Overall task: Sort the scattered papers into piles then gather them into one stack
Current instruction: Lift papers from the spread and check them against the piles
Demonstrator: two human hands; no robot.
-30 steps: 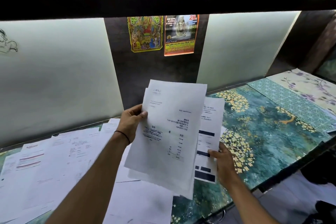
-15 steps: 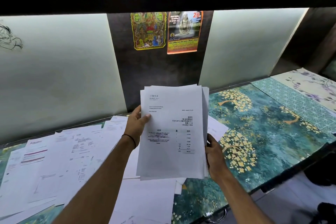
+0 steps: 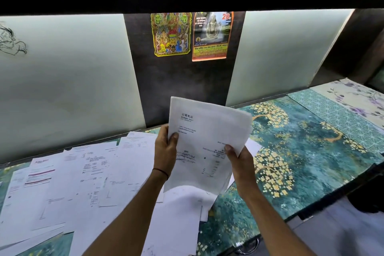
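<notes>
The desk (image 3: 311,162) carried a teal covering printed with gold-blossomed trees, and toward its right end sat a geometric teal panel (image 3: 336,116) and a pale floral panel (image 3: 361,97). Loose printed papers (image 3: 87,174) lay overlapping across the desk's left half, up to its back edge. Behind rose frosted light panels and a dark strip bearing a colourful religious picture (image 3: 170,34) and an orange-bordered calendar poster (image 3: 209,36). Above the desk's middle, a sheaf of papers (image 3: 204,141) was held tilted: the left hand (image 3: 165,151) pinched its left edge, thumb on the front sheet, and the right hand (image 3: 239,162) pinched its lower right edge likewise.
</notes>
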